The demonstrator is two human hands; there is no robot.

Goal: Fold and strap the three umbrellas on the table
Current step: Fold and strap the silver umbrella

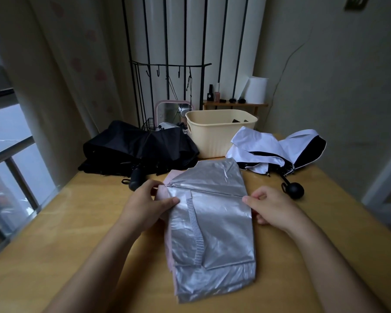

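Wooden bench [77, 222] fills view. Silver umbrella [212, 218] lies flat at centre, canopy pleated, pink edge showing on left. Black umbrella [140, 147] heaped far left, white umbrella [269, 150] far right, both loose, cream basket [219, 134] between them. Left hand [145, 206] pinches silver canopy's left edge at rib; right hand [273, 206] pinches right edge. Grey strap [195, 231] lies on top.

Readable text: I can make out none anywhere in this view.
Silver umbrella [212, 222], in front of the cream basket [221, 134]: plain fabric and a woven strap, with no print I can read.
Small bottles [217, 93], on the shelf behind the basket: any labels are too small and dim for me.
Wall plaque [355, 2], high above and right of the basket: cut by the frame edge, lettering unreadable.
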